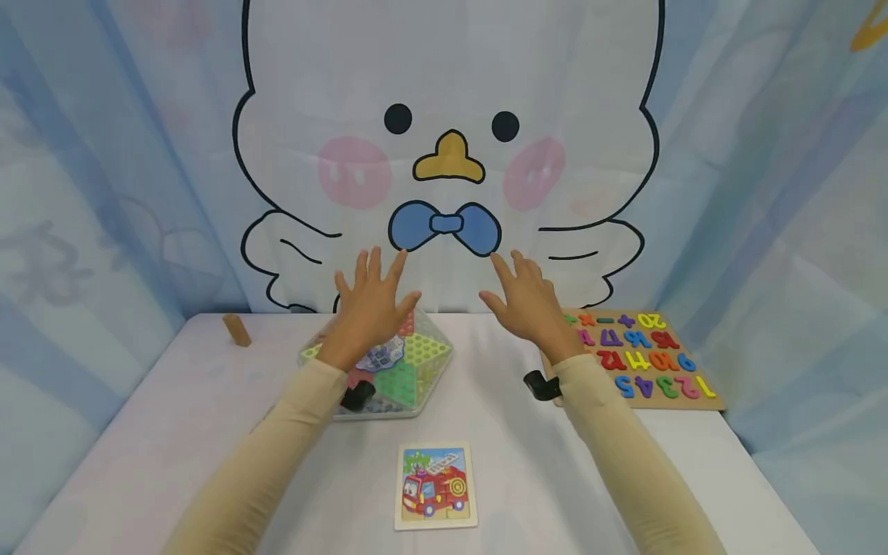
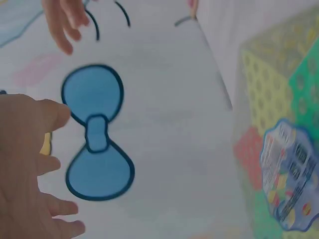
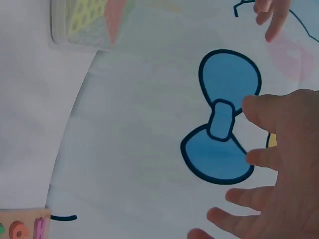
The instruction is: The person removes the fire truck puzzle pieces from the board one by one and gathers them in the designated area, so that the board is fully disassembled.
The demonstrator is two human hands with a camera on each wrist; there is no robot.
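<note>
Both hands are raised over the table's far side with fingers spread, and neither holds anything. My left hand (image 1: 370, 308) hovers above a hexagonal checkers board box (image 1: 423, 362) with coloured triangles, partly covering it in the head view. Off to the right, my right hand (image 1: 529, 306) is up near a wooden number board (image 1: 634, 399) with several coloured numerals. Close to the front lies a small fire-engine picture puzzle (image 1: 435, 486) in a pale frame. In the left wrist view, a shiny label (image 2: 289, 174) shows on the checkers box.
A small brown wooden block (image 1: 237, 330) stands at the table's back left. Behind the white table (image 1: 492, 432) hangs a curtain (image 1: 444, 77) printed with a cartoon chick in a blue bow tie. More curtain hangs at both sides.
</note>
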